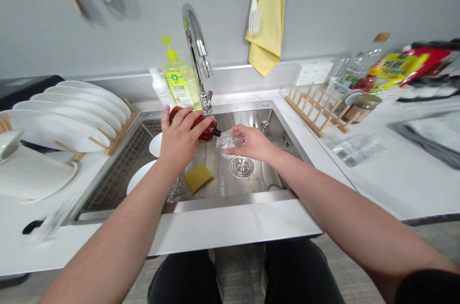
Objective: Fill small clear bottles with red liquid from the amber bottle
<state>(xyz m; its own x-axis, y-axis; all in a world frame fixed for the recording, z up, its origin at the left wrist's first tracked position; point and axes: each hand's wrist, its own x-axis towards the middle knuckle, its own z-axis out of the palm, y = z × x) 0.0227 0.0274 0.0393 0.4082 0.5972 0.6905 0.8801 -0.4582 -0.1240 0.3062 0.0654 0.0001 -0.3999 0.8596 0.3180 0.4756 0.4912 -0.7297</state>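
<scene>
Over the stainless steel sink (230, 203), my left hand (179, 139) grips a reddish-brown plastic squeeze bottle (207, 131), tilted with its black nozzle pointing right and down. My right hand (249, 143) holds a small clear plastic pouch (229, 142), its mouth close to the nozzle. I cannot tell whether the nozzle is inside the pouch. Below my hands, a yellow sponge (198, 178) lies in the sink beside a white plate (142, 177) propped on a wire rack.
A chrome faucet (196, 40) and a green-capped dish soap bottle (180, 81) stand behind the sink. White plates fill a wooden rack (61, 112) on the left. An empty wooden rack (316, 112), a jar (362, 107) and packets sit on the right counter (395, 189).
</scene>
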